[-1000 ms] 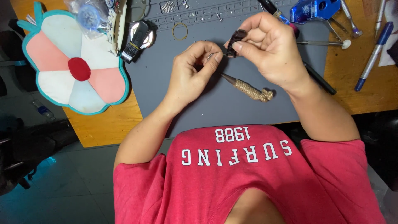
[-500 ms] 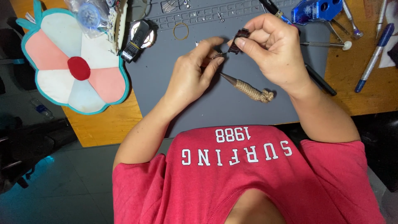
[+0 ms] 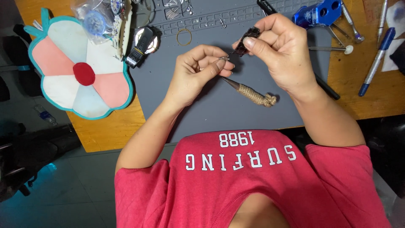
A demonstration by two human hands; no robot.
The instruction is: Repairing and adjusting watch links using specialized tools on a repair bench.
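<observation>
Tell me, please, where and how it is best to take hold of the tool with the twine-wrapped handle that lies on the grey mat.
Probably grip the twine-wrapped tool by its wrapped handle, pinching across it from above. It lies flat on the grey mat, the bare metal point toward the left hand, the knotted end toward the right hand. The twine looks thick and rough; the point looks thin and sharp.

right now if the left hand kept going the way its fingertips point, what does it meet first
Most likely the small black part pinched in the right hand. The left hand points its thin metal pin up and right at it; depth is unclear.
</observation>
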